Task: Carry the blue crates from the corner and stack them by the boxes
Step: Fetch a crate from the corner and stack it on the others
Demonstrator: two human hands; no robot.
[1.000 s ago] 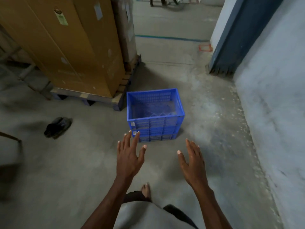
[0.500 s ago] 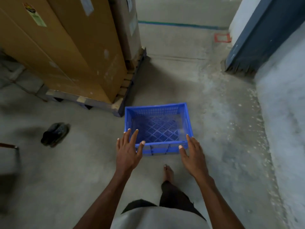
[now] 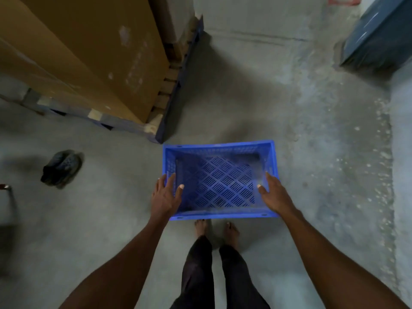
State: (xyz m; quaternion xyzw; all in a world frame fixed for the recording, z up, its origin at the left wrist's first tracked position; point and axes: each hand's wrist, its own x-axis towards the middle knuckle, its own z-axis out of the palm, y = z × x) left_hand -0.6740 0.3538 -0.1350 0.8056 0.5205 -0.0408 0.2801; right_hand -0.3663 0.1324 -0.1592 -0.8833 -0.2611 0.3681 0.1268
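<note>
Blue crate (image 3: pixel 219 178) on floor at pallet's 5 o'clock, left hand (image 3: pixel 165 196) and right hand (image 3: pixel 274 196) clasping side rims; stacking apparently pending.

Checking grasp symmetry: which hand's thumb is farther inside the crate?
The left hand: its thumb reaches farther inside the blue crate than the right hand.

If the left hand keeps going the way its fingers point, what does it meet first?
The left hand lies on the blue crate's left rim; straight on, probably the pallet corner, though depth is unclear.
</note>
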